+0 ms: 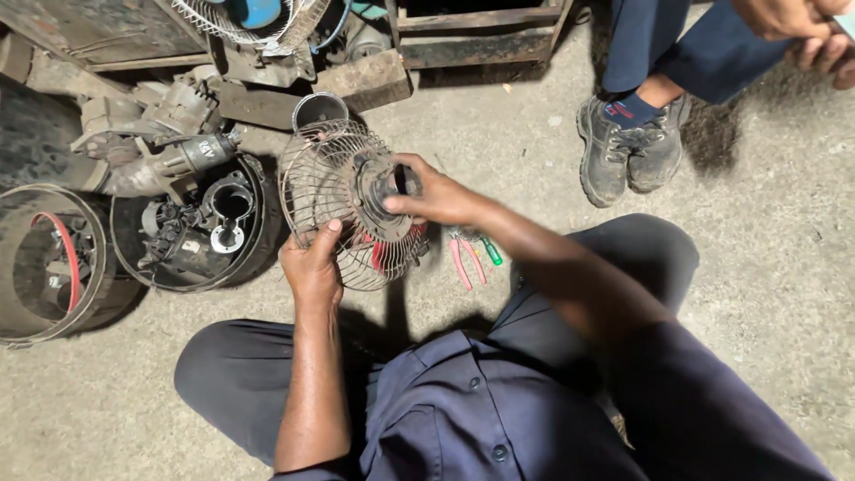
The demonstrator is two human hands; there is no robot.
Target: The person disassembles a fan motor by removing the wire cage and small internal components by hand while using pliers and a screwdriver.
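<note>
Sitting on a rough concrete floor (757,267), a person grips a rusty round wire fan guard (343,191) held upright between the knees. The left hand (312,265) clenches the lower rim, thumb pressed on the wires; the right hand (436,194) pinches the dull metal hub at the centre. Red-handled pliers (465,258) lie just beside the guard — a green-handled screwdriver (491,250) next to them. Greasy drums (53,267) of motor parts stand left; another person's scuffed boots (628,147) stand well apart.

second person (677,53) cut off above the knees, fan (254,18) cropped by top edge; pliers (468,258) partly hidden behind right forearm
</note>
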